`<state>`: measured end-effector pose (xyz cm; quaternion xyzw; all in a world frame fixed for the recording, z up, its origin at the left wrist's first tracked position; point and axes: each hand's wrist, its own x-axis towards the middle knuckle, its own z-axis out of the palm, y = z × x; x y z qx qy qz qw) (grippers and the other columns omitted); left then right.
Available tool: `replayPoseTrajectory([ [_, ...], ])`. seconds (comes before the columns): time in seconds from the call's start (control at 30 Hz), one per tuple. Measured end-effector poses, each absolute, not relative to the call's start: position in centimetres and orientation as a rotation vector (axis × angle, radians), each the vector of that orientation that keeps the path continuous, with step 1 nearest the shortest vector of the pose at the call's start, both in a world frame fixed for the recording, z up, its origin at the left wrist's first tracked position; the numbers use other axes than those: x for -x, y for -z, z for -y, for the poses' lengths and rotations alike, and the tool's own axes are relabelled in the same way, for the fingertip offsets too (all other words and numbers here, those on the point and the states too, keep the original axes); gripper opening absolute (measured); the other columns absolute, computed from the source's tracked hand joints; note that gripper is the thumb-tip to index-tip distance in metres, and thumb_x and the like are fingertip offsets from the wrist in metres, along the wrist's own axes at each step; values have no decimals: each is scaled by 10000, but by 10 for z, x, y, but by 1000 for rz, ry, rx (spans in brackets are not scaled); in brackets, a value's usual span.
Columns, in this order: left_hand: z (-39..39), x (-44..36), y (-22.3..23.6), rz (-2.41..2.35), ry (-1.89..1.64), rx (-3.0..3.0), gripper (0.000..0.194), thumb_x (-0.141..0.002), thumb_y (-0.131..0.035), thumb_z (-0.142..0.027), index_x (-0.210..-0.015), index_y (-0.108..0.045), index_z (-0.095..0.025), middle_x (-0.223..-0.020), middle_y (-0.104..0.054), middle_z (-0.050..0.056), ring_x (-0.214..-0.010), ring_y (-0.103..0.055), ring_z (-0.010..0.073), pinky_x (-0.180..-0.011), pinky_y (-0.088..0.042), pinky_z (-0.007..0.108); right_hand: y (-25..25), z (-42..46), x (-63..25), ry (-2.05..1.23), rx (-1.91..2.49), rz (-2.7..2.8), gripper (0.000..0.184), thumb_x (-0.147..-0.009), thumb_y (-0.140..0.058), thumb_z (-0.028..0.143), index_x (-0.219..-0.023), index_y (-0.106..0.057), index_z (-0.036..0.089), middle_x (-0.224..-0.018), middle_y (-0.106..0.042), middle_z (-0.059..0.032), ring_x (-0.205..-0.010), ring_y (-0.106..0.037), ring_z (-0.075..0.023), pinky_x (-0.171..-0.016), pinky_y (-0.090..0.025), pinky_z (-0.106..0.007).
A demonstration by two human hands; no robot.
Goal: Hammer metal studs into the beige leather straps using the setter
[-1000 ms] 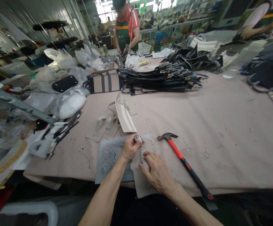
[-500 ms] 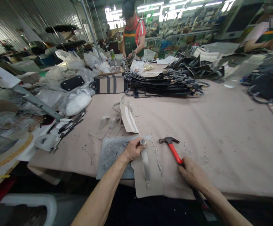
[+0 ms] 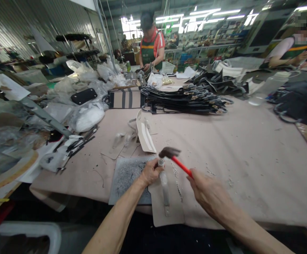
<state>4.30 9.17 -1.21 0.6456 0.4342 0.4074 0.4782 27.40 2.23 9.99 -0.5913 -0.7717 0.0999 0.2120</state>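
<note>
Upright in my left hand (image 3: 151, 171) is a short metal punch (image 3: 161, 162), its round top showing between thumb and fingers. It stands at the upper end of a wrapped handle strap (image 3: 164, 190) that lies on a beige panel (image 3: 157, 211). My right hand (image 3: 203, 187) is wrapped round the red shaft of a claw hammer (image 3: 182, 165). The hammer's blurred head is raised just above and right of the punch, apart from it. Under my left wrist lies a worn grey board (image 3: 124, 180). The punch's lower tip is hidden.
A stack of dark bag pieces (image 3: 185, 98) lies across the back. Plastic wrap (image 3: 88, 116) is heaped at the left. Beyond my hands sits a curved beige piece (image 3: 144, 135) with a white stripe. A water bottle (image 3: 267, 88) stands at the right; co-workers (image 3: 153, 47) work behind.
My right hand has brought the hammer up and leftward, from the table at the right to over the punch. The left hand keeps its hold in the same place.
</note>
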Motion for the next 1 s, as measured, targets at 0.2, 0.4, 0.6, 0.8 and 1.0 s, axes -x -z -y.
replayPoseTrajectory([
  [0.2,-91,-43,9,-1048,-1004,-1587,125,-814,-583,-241,-901,-635,-169,-808,-618,13,-771,-549,167,-747,-425,285,-163,-29,-271,-82,1561,1897,270,-977,-452,459,-863,-533,228,-541,-448,43,-425,-379,-113,-458,-243,-274],
  [0.4,-91,-43,8,-1051,-1019,-1567,138,-787,-593,-223,-898,-644,-157,-787,-619,11,-733,-539,160,-714,-422,279,-127,-16,-261,-44,1458,1841,218,-1002,-431,374,-975,-554,196,-595,-534,22,-450,-440,-122,-452,-281,-271],
  [0.6,-90,-44,8,-1066,-1027,-1585,176,-779,-596,-212,-929,-666,-154,-809,-640,15,-763,-556,167,-741,-433,287,-73,-11,-298,-174,1868,2428,204,-1014,-364,341,-916,-488,212,-635,-579,-4,-484,-453,-147,-514,-156,-299],
  [0.8,-89,-44,9,-1093,-1028,-1599,90,-762,-629,-195,-841,-658,-165,-743,-594,-8,-723,-523,147,-708,-410,270,-28,-8,-313,-503,2230,2226,238,-1032,-332,338,-983,-509,187,-695,-616,-39,-594,-570,-197,-549,-295,-306],
  [1.0,-93,-50,16,-1072,-1085,-1307,280,-625,-809,-247,-855,-675,-160,-746,-623,-17,-706,-558,144,-704,-447,261,-21,-8,-276,-8,1673,2315,584,-922,-500,225,-1476,-327,160,-1443,-454,-192,-1211,-509,-337,-952,-451,-476],
])
